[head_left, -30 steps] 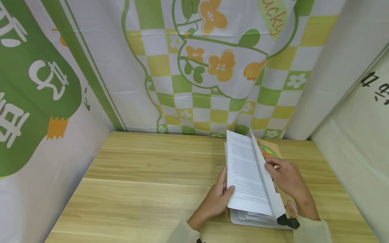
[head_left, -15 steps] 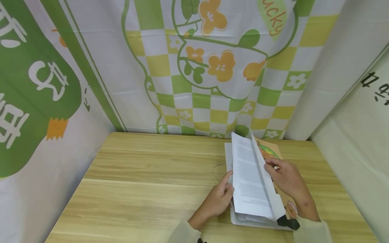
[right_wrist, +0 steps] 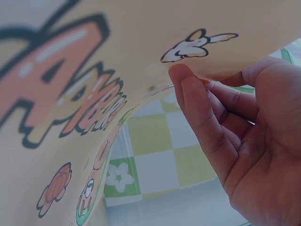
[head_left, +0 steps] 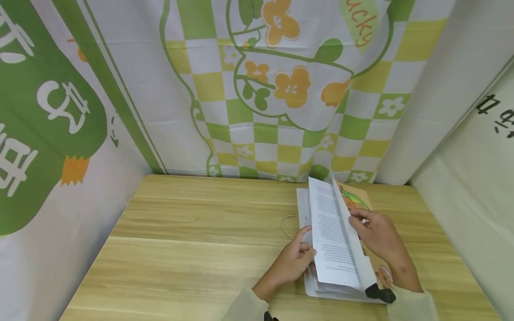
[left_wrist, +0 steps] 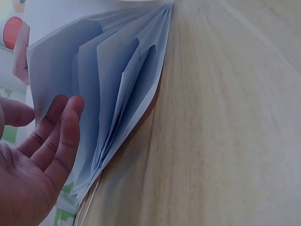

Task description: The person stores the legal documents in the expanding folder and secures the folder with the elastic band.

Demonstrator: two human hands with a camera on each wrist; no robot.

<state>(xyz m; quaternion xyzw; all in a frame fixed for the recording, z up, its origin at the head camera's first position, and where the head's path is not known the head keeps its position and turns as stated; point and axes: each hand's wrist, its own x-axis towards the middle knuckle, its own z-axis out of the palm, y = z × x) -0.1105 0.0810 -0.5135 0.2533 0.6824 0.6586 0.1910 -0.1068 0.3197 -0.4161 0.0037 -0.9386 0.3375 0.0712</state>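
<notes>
A paper file folder (head_left: 303,203) with a cartoon-printed tan cover (head_left: 355,196) lies half open at the table's right. Printed sheets (head_left: 331,236) stand tilted inside it, and the left wrist view shows several pale leaves (left_wrist: 110,89) fanned out. At the sheets' left edge is my left hand (head_left: 291,263), thumb at the margin; its fingers (left_wrist: 66,136) lie extended beneath the top leaf, apart from the thumb. My right hand (head_left: 379,234) pinches the raised cover, whose printed outer side (right_wrist: 42,80) fills much of the right wrist view. The thumb's contact there is hidden.
A thin cord loop (head_left: 286,225) sticks out at the folder's left side. The wooden table (head_left: 180,249) extends to the left. A checked curtain (head_left: 277,133) hangs behind its back edge, and pale cloth (head_left: 474,178) hangs on the right. A black piece (head_left: 379,293) sits by the right sleeve.
The printed sheets have shifted rightward toward the raised cover. My left hand has followed slightly to the right, its thumb moving from over the page to the margin. The right hand stays put.
</notes>
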